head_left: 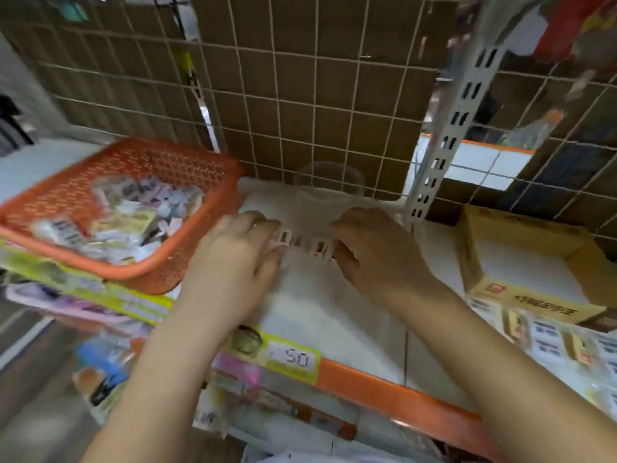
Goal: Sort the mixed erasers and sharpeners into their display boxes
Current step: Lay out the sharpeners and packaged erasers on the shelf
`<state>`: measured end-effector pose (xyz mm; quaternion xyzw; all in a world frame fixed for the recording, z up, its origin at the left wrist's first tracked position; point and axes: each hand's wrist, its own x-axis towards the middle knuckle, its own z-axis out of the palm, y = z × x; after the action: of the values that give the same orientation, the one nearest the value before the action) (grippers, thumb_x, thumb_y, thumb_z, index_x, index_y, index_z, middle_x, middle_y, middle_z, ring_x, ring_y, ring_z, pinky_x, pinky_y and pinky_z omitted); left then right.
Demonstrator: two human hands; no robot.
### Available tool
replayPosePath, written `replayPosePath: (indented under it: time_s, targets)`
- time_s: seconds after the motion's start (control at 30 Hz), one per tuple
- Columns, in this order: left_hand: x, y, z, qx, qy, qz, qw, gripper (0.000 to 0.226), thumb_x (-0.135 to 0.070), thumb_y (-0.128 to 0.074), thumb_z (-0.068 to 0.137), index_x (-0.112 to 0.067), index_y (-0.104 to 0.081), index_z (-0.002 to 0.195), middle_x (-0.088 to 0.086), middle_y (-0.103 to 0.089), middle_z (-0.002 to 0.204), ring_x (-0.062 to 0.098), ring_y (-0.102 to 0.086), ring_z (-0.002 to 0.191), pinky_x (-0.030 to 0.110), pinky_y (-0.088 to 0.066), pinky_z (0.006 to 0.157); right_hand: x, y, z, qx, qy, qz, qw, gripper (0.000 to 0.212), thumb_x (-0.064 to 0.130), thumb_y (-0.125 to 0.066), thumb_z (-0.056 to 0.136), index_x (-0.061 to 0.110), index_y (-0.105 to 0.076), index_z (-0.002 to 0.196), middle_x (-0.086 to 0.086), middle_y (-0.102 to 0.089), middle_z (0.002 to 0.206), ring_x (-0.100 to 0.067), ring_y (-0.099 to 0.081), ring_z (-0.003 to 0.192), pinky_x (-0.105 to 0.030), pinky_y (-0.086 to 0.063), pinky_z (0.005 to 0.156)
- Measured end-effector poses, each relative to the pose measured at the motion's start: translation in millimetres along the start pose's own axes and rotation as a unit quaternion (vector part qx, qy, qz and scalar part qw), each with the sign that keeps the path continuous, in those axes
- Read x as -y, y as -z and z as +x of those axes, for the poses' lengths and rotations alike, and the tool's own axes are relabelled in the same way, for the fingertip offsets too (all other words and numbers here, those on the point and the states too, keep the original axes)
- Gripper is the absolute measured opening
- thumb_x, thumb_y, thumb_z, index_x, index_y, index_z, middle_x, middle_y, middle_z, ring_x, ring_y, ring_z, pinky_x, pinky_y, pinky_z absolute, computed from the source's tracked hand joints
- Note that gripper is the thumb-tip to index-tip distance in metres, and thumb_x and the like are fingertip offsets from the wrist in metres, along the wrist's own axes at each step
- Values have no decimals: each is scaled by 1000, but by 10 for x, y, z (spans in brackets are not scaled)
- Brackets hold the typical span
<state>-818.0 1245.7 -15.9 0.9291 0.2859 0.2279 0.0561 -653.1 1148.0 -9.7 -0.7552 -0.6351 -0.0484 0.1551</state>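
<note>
On the white metal shelf [334, 305] with its orange front edge, against the wire grid backed by brown cardboard [300, 95], I have cleared myself a working patch between the two containers I need. To my left sits the orange perforated plastic basket [140, 262], perched on a stack of flat coloured packages so that its mouth is within easy reach; it holds the mixed pile of small wrapped erasers and sharpeners [133, 215], too blurred for me to tell one kind from the other. To my right lies the yellow cardboard display box [534, 295], open side up and seemingly bare inside, which I judge is where one sort is meant to go. Behind my hands stands a clear plastic tub [329, 182], pushed back to the grid and out of the way. Between my hands runs a short row of small pink-and-white wrapped erasers [305, 243], lying on the shelf, and I press them together end to end so they will lift as one block. My left hand [240, 262] holds one end of the row with fingers curled down onto it, and my right hand [377, 248] closes on the other end likewise, fingertips hidden behind the pieces.
</note>
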Motion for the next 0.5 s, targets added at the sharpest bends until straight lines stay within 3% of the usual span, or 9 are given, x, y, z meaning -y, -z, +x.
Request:
replayPosePath:
  time_s: [0.17,0.3,0.4,0.5]
  targets:
    - [807,367,-225,-37,91,50,994,49,-40,-38,82,-6,-65,104,16,-63,99,37,-57,90,37,-39,80,472,-210,587,7,60,13,998,30,27,-34,81,20,-62,87,0,-60,90,-26,-54,89,-28,-31,69]
    - [1380,592,-396,-57,136,70,987,52,-41,-37,82,-5,-64,108,16,-63,103,38,-57,93,40,-41,83,813,-391,954,27,100,15,995,37,32,-33,83,19,-63,101,-6,-62,98,-29,-57,92,-32,-41,73]
    - [1758,707,-450,-59,158,79,983,55,-43,-36,80,-4,-64,108,17,-64,103,38,-57,94,41,-43,84,1097,-454,1210,38,115,49,991,28,24,-47,88,18,-62,111,-5,-61,106,-25,-54,99,-28,-36,73]
    - [2036,770,-461,-50,163,76,982,57,-42,-37,79,-2,-65,108,19,-64,100,40,-57,95,46,-45,84,1381,-531,1440,52,120,87,988,24,25,-49,92,15,-63,109,-4,-61,102,-20,-54,93,-26,-32,67]
